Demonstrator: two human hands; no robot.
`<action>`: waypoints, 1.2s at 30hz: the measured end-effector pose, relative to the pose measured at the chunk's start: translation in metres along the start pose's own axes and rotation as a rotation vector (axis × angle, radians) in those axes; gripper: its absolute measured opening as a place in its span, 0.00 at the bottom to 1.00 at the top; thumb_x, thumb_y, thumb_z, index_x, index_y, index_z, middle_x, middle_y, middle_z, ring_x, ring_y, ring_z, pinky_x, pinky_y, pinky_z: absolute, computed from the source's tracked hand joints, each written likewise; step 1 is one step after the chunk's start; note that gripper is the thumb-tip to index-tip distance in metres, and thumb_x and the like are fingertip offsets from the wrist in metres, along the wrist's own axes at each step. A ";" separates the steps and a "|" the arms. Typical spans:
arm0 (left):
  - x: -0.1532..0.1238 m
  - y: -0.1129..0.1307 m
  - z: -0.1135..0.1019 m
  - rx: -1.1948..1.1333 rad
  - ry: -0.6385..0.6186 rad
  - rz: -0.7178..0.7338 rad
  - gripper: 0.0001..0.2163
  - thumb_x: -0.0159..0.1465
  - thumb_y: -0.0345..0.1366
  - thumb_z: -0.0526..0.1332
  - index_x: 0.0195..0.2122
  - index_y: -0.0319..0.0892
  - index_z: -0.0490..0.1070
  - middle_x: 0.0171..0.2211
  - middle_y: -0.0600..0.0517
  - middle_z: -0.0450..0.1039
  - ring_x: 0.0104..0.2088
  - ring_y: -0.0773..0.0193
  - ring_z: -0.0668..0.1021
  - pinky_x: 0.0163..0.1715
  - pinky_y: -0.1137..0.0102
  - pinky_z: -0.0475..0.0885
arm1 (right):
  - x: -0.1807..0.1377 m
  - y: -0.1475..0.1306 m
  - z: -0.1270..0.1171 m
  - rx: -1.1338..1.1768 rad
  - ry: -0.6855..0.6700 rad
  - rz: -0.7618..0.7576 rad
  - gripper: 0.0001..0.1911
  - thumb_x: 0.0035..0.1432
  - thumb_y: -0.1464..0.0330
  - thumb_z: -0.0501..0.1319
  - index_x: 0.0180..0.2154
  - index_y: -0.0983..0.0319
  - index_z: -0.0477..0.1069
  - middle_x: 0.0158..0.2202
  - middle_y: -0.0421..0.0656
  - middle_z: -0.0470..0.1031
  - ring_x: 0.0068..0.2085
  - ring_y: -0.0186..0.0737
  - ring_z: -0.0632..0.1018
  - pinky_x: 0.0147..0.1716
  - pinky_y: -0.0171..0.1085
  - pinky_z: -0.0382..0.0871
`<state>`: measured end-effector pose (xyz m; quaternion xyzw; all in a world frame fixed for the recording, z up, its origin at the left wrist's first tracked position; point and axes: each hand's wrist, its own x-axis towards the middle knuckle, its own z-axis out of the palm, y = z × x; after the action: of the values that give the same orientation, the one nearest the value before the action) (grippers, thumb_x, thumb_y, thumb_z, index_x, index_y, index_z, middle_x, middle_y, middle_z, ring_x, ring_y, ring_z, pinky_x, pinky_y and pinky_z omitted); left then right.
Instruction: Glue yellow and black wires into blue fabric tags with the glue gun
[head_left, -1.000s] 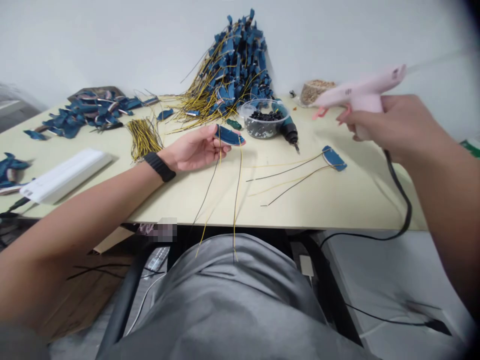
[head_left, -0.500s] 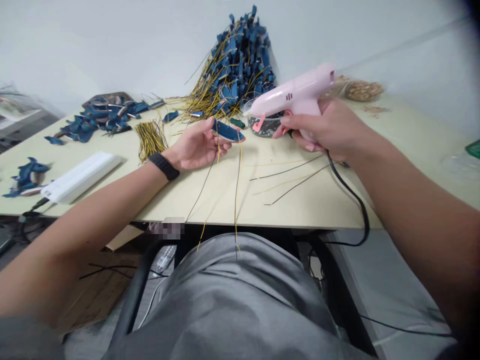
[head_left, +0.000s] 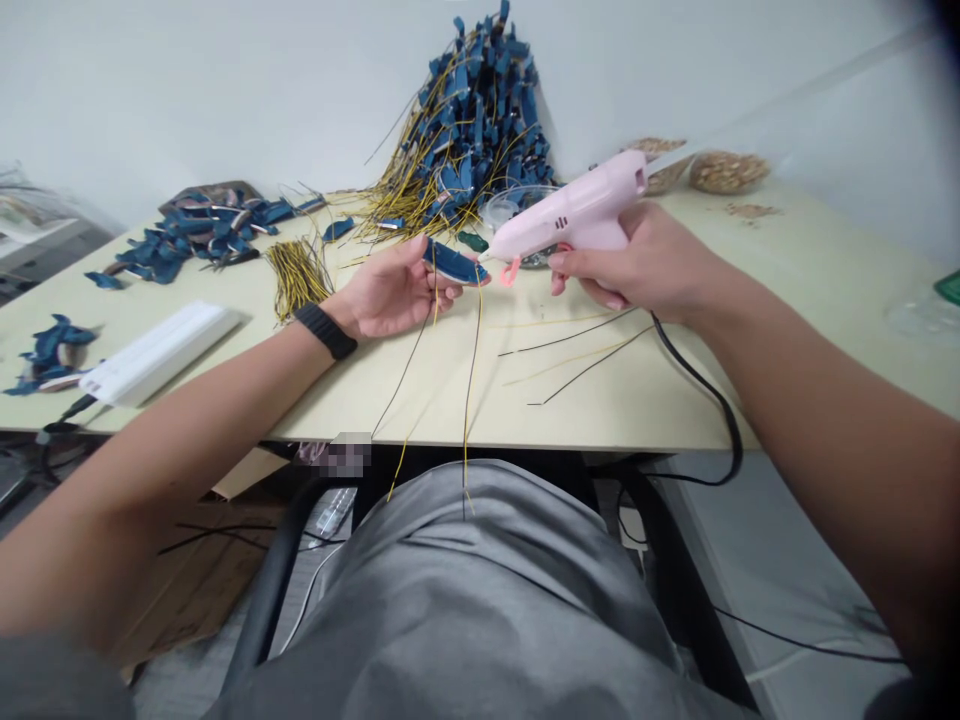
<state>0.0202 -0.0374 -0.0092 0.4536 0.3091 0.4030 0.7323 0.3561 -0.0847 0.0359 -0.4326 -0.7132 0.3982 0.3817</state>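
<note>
Over the table's middle, my left hand (head_left: 394, 290) holds a small blue curved piece (head_left: 452, 262) between thumb and fingers. Thin yellow and black wires (head_left: 471, 370) hang from that piece past the table's front edge. Gripped in my right hand (head_left: 637, 260) is a pale pink hot glue gun (head_left: 566, 210) with a coral trigger. Its nozzle points left and sits at the right end of the blue piece; whether they touch I cannot tell. A black cord (head_left: 705, 385) trails down from the gun.
A tall heap of blue pieces with wires (head_left: 480, 120) stands against the wall. More blue pieces (head_left: 202, 235), a bundle of yellow wires (head_left: 296, 280) and a white box (head_left: 161, 352) lie leftward. Loose wires (head_left: 577, 370) lie in front. Bags of brownish bits (head_left: 727, 172) are back right.
The glue gun in my right hand has moved left and slightly down, bringing its nozzle to the blue piece. My left hand stays nearly still.
</note>
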 end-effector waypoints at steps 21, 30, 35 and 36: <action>-0.006 0.006 0.019 -0.022 0.025 -0.103 0.40 0.98 0.61 0.52 0.47 0.31 0.90 0.36 0.43 0.90 0.31 0.67 0.88 0.36 0.76 0.87 | -0.001 0.003 0.007 -0.260 0.226 -0.094 0.11 0.66 0.65 0.84 0.34 0.54 0.86 0.39 0.48 0.92 0.45 0.60 0.91 0.62 0.64 0.93; -0.003 0.006 0.011 -0.013 -0.015 -0.115 0.38 0.98 0.60 0.51 0.54 0.27 0.88 0.37 0.43 0.88 0.34 0.66 0.88 0.39 0.75 0.86 | 0.003 0.009 0.009 -0.278 0.222 -0.107 0.10 0.66 0.69 0.81 0.33 0.53 0.86 0.39 0.48 0.92 0.46 0.64 0.93 0.63 0.67 0.92; 0.000 0.003 0.008 -0.040 -0.022 -0.098 0.38 0.95 0.62 0.58 0.52 0.27 0.89 0.39 0.40 0.90 0.33 0.66 0.88 0.38 0.75 0.86 | 0.000 0.005 0.009 -0.249 0.191 -0.080 0.11 0.66 0.66 0.82 0.32 0.51 0.85 0.41 0.50 0.92 0.49 0.66 0.92 0.66 0.70 0.89; 0.000 0.002 0.008 -0.044 -0.023 -0.098 0.37 0.95 0.62 0.59 0.53 0.27 0.89 0.40 0.40 0.91 0.33 0.66 0.89 0.39 0.75 0.86 | 0.000 0.005 0.009 -0.245 0.196 -0.082 0.11 0.65 0.66 0.82 0.32 0.51 0.85 0.40 0.50 0.92 0.49 0.66 0.92 0.66 0.71 0.89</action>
<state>0.0258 -0.0397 -0.0040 0.4263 0.3133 0.3683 0.7645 0.3495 -0.0857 0.0277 -0.4833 -0.7326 0.2483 0.4099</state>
